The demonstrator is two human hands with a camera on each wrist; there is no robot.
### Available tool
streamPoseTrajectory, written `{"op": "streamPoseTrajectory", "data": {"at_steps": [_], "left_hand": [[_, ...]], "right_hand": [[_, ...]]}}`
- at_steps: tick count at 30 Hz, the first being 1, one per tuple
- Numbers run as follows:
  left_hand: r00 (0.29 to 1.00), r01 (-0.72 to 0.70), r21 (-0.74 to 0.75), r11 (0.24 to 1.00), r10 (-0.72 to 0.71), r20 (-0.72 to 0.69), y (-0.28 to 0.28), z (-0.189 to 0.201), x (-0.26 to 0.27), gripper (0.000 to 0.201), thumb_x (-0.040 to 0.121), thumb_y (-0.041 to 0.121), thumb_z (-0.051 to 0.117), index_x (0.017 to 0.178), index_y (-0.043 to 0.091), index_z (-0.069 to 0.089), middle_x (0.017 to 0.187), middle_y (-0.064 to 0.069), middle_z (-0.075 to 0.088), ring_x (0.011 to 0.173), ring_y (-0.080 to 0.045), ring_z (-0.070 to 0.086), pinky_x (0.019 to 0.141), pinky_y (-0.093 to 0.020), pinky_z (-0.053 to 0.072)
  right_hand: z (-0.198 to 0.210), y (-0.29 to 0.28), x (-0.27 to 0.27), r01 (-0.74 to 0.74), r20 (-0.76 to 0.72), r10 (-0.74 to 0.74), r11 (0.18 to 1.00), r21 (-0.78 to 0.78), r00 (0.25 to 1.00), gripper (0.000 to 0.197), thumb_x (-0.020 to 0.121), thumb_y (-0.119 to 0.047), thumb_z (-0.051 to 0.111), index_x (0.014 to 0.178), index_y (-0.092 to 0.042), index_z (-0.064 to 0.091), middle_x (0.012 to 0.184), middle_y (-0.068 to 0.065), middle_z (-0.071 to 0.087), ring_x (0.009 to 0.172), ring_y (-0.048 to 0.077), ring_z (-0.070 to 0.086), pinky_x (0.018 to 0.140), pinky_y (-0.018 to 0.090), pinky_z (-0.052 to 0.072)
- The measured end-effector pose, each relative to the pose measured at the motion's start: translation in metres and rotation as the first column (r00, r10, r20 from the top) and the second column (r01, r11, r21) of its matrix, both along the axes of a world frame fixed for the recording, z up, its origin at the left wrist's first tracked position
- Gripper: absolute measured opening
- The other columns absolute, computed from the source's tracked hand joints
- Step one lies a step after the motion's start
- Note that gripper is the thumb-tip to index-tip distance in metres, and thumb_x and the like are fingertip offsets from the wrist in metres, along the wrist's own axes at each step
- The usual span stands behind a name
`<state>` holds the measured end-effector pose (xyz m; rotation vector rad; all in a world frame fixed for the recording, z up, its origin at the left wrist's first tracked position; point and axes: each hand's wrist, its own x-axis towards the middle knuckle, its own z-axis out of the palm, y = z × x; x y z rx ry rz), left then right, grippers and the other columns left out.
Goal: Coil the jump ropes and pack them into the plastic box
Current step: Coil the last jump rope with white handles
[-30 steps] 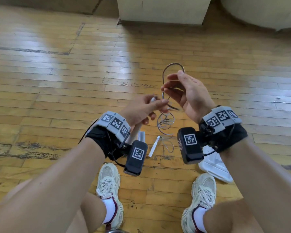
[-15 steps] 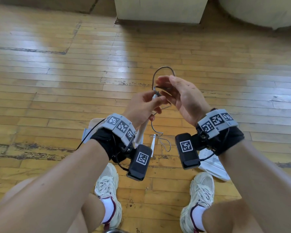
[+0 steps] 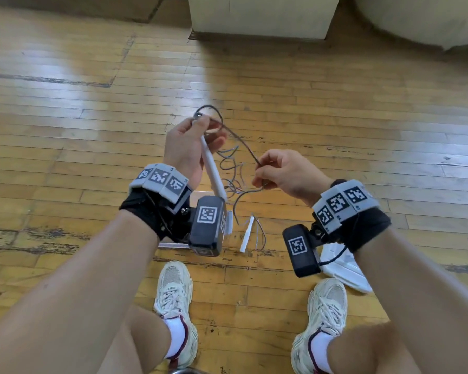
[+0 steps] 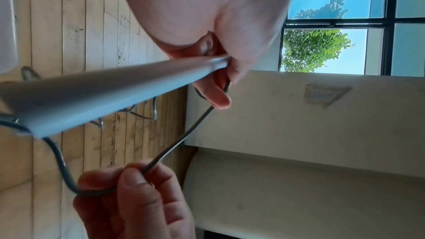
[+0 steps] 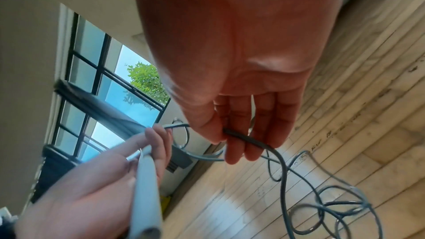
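Note:
My left hand (image 3: pixel 203 128) grips the top end of a white jump-rope handle (image 3: pixel 211 168), which slants down toward my wrist. A small loop of the dark cord (image 3: pixel 242 141) stands above that hand. The cord then runs right and down to my right hand (image 3: pixel 260 168), which pinches it between thumb and fingers. In the left wrist view the cord (image 4: pixel 184 137) stretches taut from handle (image 4: pixel 110 94) to right hand (image 4: pixel 138 175). Loose coils (image 5: pixel 333 212) lie on the wooden floor below. A second white handle (image 3: pixel 247 233) lies on the floor. The clear plastic box (image 3: pixel 173 245) is mostly hidden behind my left wrist.
A white plastic lid (image 3: pixel 346 271) lies on the floor by my right shoe (image 3: pixel 324 319). My left shoe (image 3: pixel 173 298) stands below the box. A pale cabinet base (image 3: pixel 262 17) stands at the far end of the floor, with a round pale object (image 3: pixel 422 17) to its right.
My hands have drawn apart: the left went up and left with the handle, the right came down and right along the cord. The tall loop above them has shrunk.

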<state>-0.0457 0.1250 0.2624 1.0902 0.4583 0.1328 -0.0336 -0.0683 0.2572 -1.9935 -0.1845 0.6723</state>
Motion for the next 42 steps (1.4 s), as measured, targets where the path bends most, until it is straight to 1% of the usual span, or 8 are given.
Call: {"op": "streamPoseTrajectory", "data": {"at_steps": [4,9,15,19,26,30,38,42], "left_hand": [[0.907,0.411,0.285,0.866,-0.356,-0.226,-0.005,-0.009,-0.008,0.023,0.094,0.026,0.065,0.104,0.006,0.068,0.111,-0.013,0.07,0.075,-0.012,0.065,0.051,-0.016,0.042],[0.763,0.642,0.458,0.615,-0.575,-0.296,-0.021,-0.015,-0.021,0.013,0.087,0.015,0.074,0.097,0.007,0.071,0.08,-0.005,0.068,0.061,-0.005,0.057,0.05,-0.018,0.042],[0.844,0.531,0.412,0.741,-0.509,-0.171,-0.023,-0.009,-0.016,0.01,0.098,0.009,0.059,0.096,0.002,0.066,0.074,-0.008,0.071,0.056,-0.014,0.054,0.049,-0.021,0.042],[0.902,0.424,0.225,0.877,-0.432,-0.015,-0.019,-0.001,-0.01,0.013,0.101,0.008,0.054,0.094,0.0,0.062,0.076,-0.009,0.068,0.058,-0.017,0.054,0.051,-0.02,0.046],[0.979,0.204,0.067,0.977,-0.204,0.006,-0.009,-0.002,-0.004,0.014,0.102,0.013,0.054,0.09,0.007,0.059,0.084,-0.01,0.07,0.06,-0.014,0.055,0.05,-0.018,0.044],[0.927,0.374,0.221,0.901,-0.356,-0.117,-0.007,-0.009,-0.006,0.032,0.099,0.034,0.058,0.098,0.003,0.064,0.101,-0.011,0.07,0.062,-0.014,0.056,0.046,-0.018,0.041],[0.644,0.743,0.541,0.395,-0.642,-0.416,-0.027,-0.021,-0.028,0.02,0.095,0.023,0.066,0.095,0.003,0.069,0.085,-0.006,0.074,0.065,-0.014,0.057,0.05,-0.023,0.042],[0.743,0.664,0.464,0.587,-0.592,-0.313,-0.029,-0.017,-0.026,0.021,0.102,0.016,0.054,0.09,0.002,0.064,0.073,-0.006,0.072,0.058,-0.013,0.058,0.049,-0.022,0.045]], "right_hand": [[0.009,-0.001,0.005,0.188,-0.072,-0.174,0.935,0.302,0.982,0.008,0.099,-0.003,0.056,0.094,-0.006,0.061,0.083,0.009,0.074,0.082,0.021,0.073,0.079,0.033,0.06],[0.017,-0.004,0.01,0.359,-0.146,-0.332,0.783,0.508,0.932,0.01,0.098,-0.001,0.054,0.092,-0.006,0.059,0.08,0.009,0.07,0.077,0.019,0.07,0.072,0.029,0.058],[0.01,-0.004,0.012,0.361,-0.232,-0.278,0.757,0.544,0.932,0.015,0.104,-0.009,0.048,0.113,-0.002,0.058,0.1,0.011,0.072,0.096,0.023,0.07,0.086,0.034,0.058],[0.004,0.0,0.005,0.105,-0.204,-0.039,0.94,0.325,0.978,0.024,0.098,-0.002,0.052,0.121,-0.003,0.061,0.113,0.01,0.07,0.109,0.025,0.065,0.106,0.037,0.049],[-0.004,0.006,-0.008,-0.16,-0.055,0.156,0.983,-0.087,0.986,0.022,0.104,-0.017,0.051,0.1,-0.002,0.067,0.094,0.009,0.074,0.09,0.027,0.07,0.086,0.036,0.057],[0.008,0.003,0.001,0.147,-0.16,-0.102,0.943,0.298,0.982,0.022,0.105,-0.012,0.048,0.097,0.0,0.064,0.091,0.014,0.073,0.083,0.024,0.072,0.078,0.033,0.061],[0.019,-0.008,0.018,0.524,-0.406,-0.336,0.466,0.712,0.85,0.024,0.106,-0.013,0.044,0.093,-0.002,0.061,0.088,0.014,0.069,0.08,0.021,0.068,0.075,0.031,0.058],[0.015,-0.01,0.02,0.513,-0.404,-0.316,0.517,0.685,0.859,0.03,0.108,-0.021,0.04,0.11,0.0,0.062,0.102,0.016,0.071,0.096,0.025,0.069,0.084,0.034,0.059]]}}
